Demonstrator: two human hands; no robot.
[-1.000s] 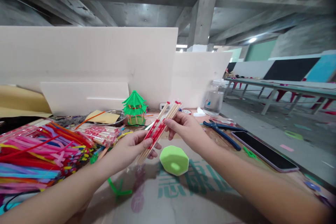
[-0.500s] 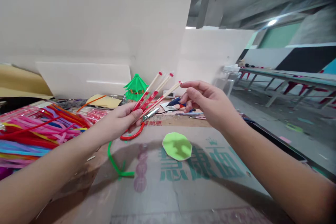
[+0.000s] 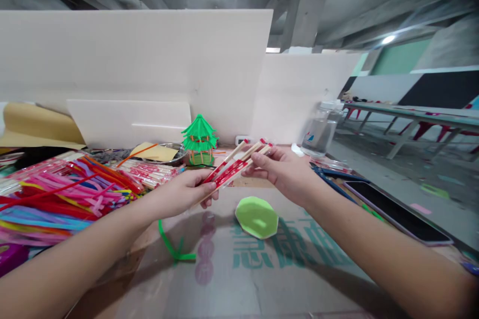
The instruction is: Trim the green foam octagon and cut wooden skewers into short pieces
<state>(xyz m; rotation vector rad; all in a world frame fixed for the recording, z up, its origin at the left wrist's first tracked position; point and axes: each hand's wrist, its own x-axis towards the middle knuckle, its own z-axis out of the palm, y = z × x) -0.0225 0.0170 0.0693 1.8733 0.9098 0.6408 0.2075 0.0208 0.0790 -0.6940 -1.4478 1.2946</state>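
Several wrapped chopsticks (image 3: pixel 236 165) in red-and-white sleeves slant up to the right above the board. My left hand (image 3: pixel 194 187) is closed around their lower ends. At their upper, red-tipped ends, my right hand (image 3: pixel 279 169) pinches them between thumb and fingers. Below the hands, a light green paper polygon (image 3: pixel 256 217) lies flat on the cardboard (image 3: pixel 224 289). A bent green pipe cleaner (image 3: pixel 174 251) rests to its left, under my left wrist. Behind the chopsticks stands a small green-roofed model house (image 3: pixel 200 139).
Colourful pipe cleaners (image 3: pixel 63 194) are heaped at the left, with more wrapped chopsticks (image 3: pixel 149 172) behind. A clear plastic bottle (image 3: pixel 321 129) stands at the back right. A phone (image 3: pixel 396 214) lies by the right edge. White boards (image 3: pixel 130 55) close off the back.
My left hand has lowered the chopsticks and tilted them flatter. My right hand has closed on their upper ends. The red-handled scissors near my left hand no longer show. The view has tipped up slightly.
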